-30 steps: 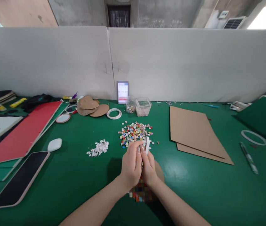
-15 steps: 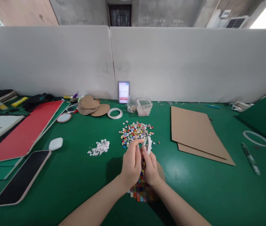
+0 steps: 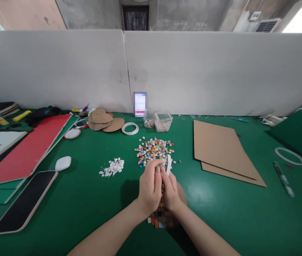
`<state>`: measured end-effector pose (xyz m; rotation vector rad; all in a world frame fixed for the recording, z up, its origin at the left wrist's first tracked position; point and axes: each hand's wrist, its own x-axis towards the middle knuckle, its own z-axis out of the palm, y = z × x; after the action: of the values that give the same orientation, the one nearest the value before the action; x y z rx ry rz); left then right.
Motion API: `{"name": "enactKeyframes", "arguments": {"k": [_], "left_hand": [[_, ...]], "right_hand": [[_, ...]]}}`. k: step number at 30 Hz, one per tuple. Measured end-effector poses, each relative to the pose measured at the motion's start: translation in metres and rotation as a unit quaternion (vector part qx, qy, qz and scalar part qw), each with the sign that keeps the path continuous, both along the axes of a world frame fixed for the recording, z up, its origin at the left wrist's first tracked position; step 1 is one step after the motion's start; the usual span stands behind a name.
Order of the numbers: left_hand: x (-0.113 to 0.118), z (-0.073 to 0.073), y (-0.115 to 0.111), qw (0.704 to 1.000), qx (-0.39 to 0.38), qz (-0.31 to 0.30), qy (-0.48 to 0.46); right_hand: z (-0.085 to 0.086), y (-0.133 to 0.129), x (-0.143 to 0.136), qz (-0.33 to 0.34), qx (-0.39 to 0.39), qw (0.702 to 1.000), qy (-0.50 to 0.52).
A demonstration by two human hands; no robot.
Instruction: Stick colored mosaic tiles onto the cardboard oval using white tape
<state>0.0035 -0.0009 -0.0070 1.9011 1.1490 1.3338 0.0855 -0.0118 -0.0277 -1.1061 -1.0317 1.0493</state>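
Note:
My left hand (image 3: 151,185) and my right hand (image 3: 170,186) meet at the centre, thumbs side by side and fingers bent. A white ring of tape (image 3: 169,164) stands up at the fingertips of my right hand, which is closed on it. Whatever my left hand pinches is hidden by its fingers. Below the hands lies a round cardboard piece (image 3: 182,193), partly covered by colourful square tiles (image 3: 159,218). Just beyond the fingertips spreads a pile of mixed coloured tiles (image 3: 153,147).
White chips (image 3: 112,167) and a black phone (image 3: 24,202) lie left. Clear boxes (image 3: 163,121), a lit screen (image 3: 140,104), a white ring (image 3: 130,128) and cardboard discs (image 3: 114,124) are behind. Cardboard sheets (image 3: 220,149) and a pen (image 3: 283,179) lie right.
My thumbs have come closer together, and the gap between them has narrowed. The white tape ring has shifted slightly to the left with my right hand.

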Motion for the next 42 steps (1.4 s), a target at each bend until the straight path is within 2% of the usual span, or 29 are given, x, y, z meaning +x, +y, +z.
{"name": "enactKeyframes", "arguments": {"k": [4, 9, 15, 20, 27, 31, 36, 42], "left_hand": [[0.000, 0.001, 0.000, 1.000, -0.012, -0.003, -0.011], [-0.001, 0.002, 0.001, 0.999, -0.037, -0.022, -0.027], [-0.001, 0.002, 0.003, 0.998, -0.031, -0.030, -0.035], [-0.001, 0.001, 0.004, 0.999, -0.036, -0.023, -0.035], [-0.002, 0.000, 0.004, 0.999, -0.039, -0.005, -0.020], [-0.002, 0.001, 0.005, 0.998, -0.047, 0.005, -0.030], [0.000, 0.002, 0.005, 0.995, -0.057, 0.022, -0.083], [0.002, -0.002, 0.002, 0.991, -0.093, -0.032, -0.094]], "right_hand": [[-0.001, 0.000, 0.000, -0.004, 0.007, 1.000, -0.007], [-0.002, 0.000, 0.001, 0.023, 0.008, 1.000, 0.006], [-0.004, 0.000, 0.001, -0.007, 0.005, 1.000, 0.022], [-0.002, 0.000, 0.001, 0.002, 0.020, 1.000, 0.005], [-0.010, -0.001, 0.002, -0.014, 0.003, 1.000, -0.004], [-0.005, -0.002, -0.002, -0.028, -0.022, 0.999, 0.017], [0.004, 0.002, -0.003, 0.020, -0.041, 0.996, 0.080], [0.007, 0.004, -0.002, 0.016, -0.028, 0.996, 0.080]]}}
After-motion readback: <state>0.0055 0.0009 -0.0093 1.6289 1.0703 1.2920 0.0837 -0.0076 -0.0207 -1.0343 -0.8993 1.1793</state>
